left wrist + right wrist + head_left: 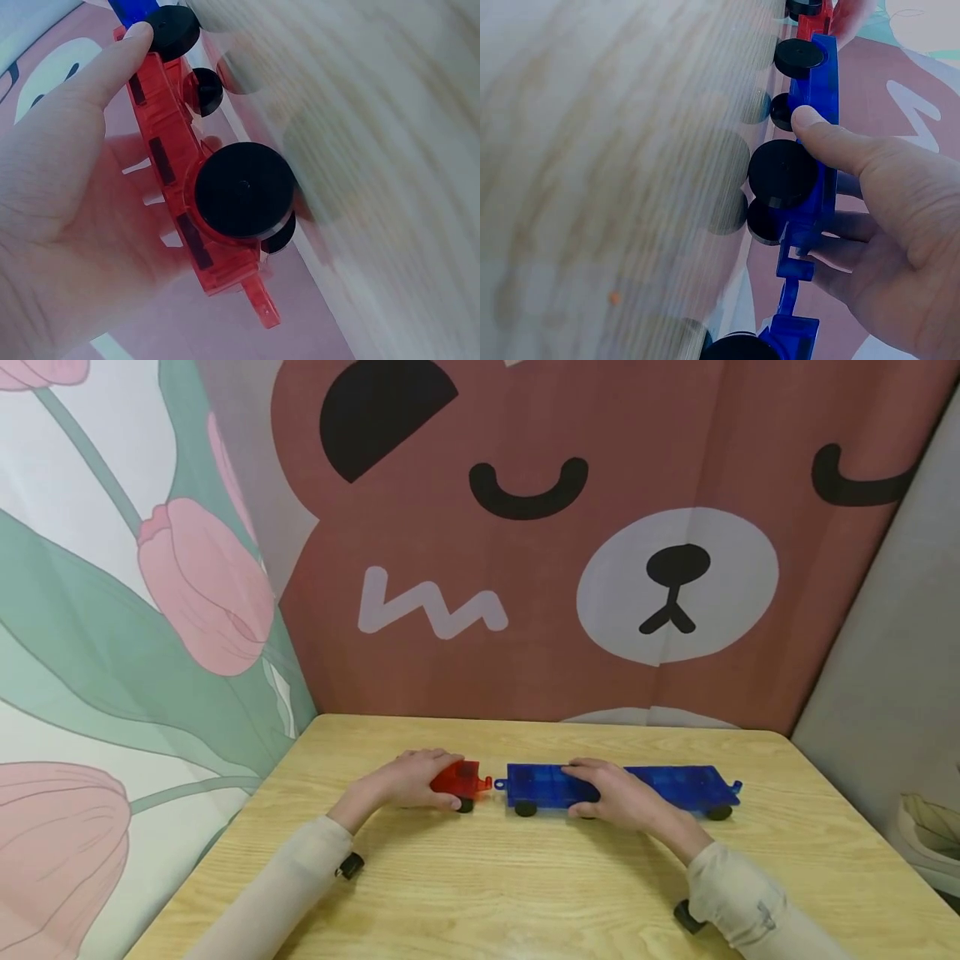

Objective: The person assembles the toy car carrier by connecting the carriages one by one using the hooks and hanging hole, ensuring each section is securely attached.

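On the table my left hand (415, 779) grips a red see-through toy train car (467, 779) from above. The left wrist view shows the thumb along one side of this red car (169, 165) and the other fingers around the far side. My right hand (621, 795) holds a blue toy train car (542, 785), thumb near a wheel (782, 172). Behind it, a second blue car (686, 783) is linked by a coupling (787, 285). Between the hands, the red car's hook (485, 783) is right by the front blue car's ring (500, 784).
The wooden table (480, 885) reaches back to a curtain (525, 677) with a bear print. A tulip-print curtain (210, 735) hangs along the left side. Something pale with leaves (930, 827) stands beyond the right edge.
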`<action>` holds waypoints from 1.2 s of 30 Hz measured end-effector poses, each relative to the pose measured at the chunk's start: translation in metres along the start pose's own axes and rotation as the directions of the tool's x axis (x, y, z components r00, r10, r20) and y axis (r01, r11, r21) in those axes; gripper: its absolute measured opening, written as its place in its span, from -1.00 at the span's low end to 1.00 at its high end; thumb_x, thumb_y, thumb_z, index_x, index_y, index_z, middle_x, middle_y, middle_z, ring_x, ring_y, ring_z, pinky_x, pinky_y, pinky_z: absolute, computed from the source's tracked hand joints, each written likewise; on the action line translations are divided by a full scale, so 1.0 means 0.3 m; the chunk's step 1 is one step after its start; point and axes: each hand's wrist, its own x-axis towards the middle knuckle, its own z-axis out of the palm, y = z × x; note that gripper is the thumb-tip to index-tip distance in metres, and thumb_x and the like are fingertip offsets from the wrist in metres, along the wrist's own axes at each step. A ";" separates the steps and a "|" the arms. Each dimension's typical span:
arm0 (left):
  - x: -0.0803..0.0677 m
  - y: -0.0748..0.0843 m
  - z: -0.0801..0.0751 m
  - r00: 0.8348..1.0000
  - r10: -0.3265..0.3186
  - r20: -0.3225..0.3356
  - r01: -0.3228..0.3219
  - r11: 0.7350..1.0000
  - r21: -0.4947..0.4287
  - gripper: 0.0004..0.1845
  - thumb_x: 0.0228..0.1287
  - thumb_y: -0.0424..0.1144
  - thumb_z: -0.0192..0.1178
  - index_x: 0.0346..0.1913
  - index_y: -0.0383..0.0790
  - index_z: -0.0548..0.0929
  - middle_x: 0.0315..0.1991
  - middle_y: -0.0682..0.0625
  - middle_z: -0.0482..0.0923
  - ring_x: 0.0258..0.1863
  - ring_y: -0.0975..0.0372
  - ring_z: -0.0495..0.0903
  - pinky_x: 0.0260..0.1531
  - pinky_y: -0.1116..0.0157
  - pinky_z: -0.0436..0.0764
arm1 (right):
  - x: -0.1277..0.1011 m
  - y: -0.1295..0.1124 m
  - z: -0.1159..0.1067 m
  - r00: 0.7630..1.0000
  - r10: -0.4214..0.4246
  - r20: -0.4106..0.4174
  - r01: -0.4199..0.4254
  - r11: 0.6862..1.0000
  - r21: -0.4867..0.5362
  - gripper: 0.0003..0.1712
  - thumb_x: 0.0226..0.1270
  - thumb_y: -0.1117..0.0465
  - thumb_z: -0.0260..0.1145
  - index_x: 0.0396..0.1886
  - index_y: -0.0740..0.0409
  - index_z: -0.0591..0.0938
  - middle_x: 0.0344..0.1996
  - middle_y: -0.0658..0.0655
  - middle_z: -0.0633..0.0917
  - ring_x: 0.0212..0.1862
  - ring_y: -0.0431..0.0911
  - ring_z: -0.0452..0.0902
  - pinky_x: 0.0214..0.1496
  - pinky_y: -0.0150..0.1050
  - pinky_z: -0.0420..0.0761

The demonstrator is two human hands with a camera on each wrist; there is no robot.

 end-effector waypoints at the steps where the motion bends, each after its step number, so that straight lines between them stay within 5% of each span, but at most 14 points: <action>1: -0.001 0.001 0.000 1.000 0.001 0.000 -0.001 1.000 -0.003 -0.03 -0.07 0.50 0.03 0.40 0.08 0.18 0.27 0.05 0.27 0.16 0.15 0.29 0.12 -0.03 0.21 | -0.001 -0.001 0.000 1.000 0.001 -0.001 -0.001 1.000 0.004 -0.20 0.08 -0.14 0.36 0.31 0.02 0.39 0.27 0.17 0.33 0.24 0.08 0.26 0.08 0.04 0.39; 14: -0.002 -0.002 -0.002 1.000 0.026 -0.014 -0.026 1.000 -0.015 -0.04 -0.05 0.48 0.05 0.39 0.07 0.19 0.26 0.05 0.28 0.16 0.13 0.29 0.12 -0.05 0.20 | -0.005 0.002 0.008 0.996 -0.076 -0.038 0.076 0.997 0.016 -0.24 0.14 -0.10 0.33 0.30 0.10 0.40 0.25 0.22 0.34 0.22 0.11 0.27 0.08 0.12 0.36; 36: -0.006 0.000 -0.009 0.999 0.022 -0.025 -0.023 0.999 -0.039 -0.08 -0.07 0.45 0.12 0.36 0.08 0.24 0.20 0.09 0.33 0.07 0.21 0.33 0.08 0.03 0.28 | -0.014 -0.009 -0.001 0.994 -0.082 -0.070 0.083 0.997 -0.001 -0.28 0.17 -0.11 0.30 0.29 0.07 0.41 0.25 0.20 0.34 0.23 0.10 0.26 0.09 0.09 0.36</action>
